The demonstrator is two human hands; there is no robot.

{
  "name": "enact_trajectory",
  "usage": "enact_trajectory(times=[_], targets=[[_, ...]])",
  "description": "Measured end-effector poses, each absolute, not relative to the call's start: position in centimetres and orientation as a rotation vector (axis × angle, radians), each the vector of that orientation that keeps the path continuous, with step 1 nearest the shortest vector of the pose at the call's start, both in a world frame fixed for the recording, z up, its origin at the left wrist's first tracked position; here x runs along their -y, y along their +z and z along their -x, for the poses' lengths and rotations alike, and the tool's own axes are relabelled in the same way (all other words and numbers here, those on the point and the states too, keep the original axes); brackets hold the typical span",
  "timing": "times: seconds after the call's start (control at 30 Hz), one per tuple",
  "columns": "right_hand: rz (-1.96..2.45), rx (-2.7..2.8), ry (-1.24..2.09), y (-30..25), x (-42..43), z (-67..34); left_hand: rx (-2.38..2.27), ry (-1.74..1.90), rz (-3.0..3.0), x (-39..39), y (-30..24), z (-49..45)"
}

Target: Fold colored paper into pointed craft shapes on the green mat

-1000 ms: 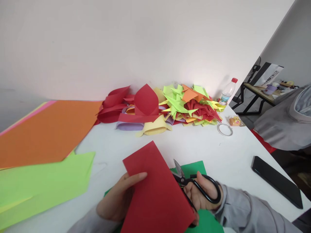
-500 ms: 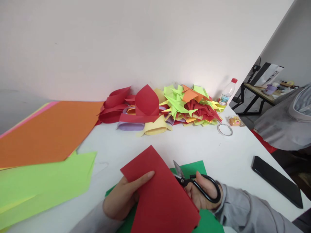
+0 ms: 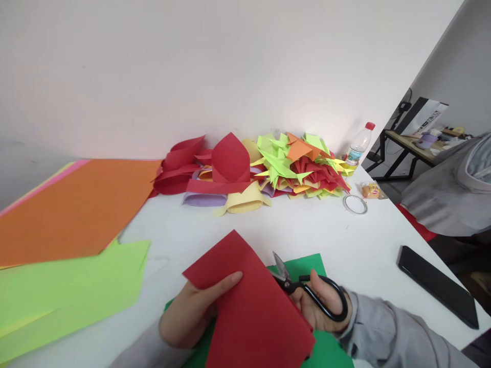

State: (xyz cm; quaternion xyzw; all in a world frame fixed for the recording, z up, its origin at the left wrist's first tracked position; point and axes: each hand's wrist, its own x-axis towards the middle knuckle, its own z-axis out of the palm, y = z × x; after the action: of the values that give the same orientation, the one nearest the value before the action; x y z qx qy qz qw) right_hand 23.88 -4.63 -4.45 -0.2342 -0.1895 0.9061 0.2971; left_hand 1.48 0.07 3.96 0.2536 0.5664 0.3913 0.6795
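At the far left, a large orange paper sheet [image 3: 84, 209] lies on the white table [image 3: 161, 255], with pink and yellow edges showing under it. In front of it are light green paper sheets [image 3: 92, 291]. Next, near the wall, stand curled red paper shapes [image 3: 180, 166], and beside them a yellow paper tube [image 3: 245, 199].

Nearer, the left hand [image 3: 192, 312] grips a red rectangular paper sheet [image 3: 261, 312], with its thumb lying flat on the upper face; the other fingers are mostly hidden behind the sheet. This red sheet is held tilted, above a dark green paper sheet [image 3: 303, 266].

At its right edge, the right hand [image 3: 309, 309] is closed around black-handled metal scissors [image 3: 292, 286]. Their blades stand apart, and one is partly covered by the red sheet; whether they touch it, I cannot tell.

Behind is a pile of pointed green, orange, red and yellow folded papers [image 3: 284, 166]. Farther right are a clear plastic bottle with red cap [image 3: 358, 145], a thin white ring [image 3: 355, 205], a wrapped bun [image 3: 371, 191] and a black flat phone-like object [image 3: 437, 286]. At the right border, another person in grey clothing [image 3: 445, 194] is partly visible.
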Motion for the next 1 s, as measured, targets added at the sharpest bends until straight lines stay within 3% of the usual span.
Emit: enact_trajectory(times=[1.0], targets=[[0.656, 0.465, 2.364, -2.8, 4.7, -23.4, -1.238, 0.844, -0.533, 0.4, 4.1, -1.6]])
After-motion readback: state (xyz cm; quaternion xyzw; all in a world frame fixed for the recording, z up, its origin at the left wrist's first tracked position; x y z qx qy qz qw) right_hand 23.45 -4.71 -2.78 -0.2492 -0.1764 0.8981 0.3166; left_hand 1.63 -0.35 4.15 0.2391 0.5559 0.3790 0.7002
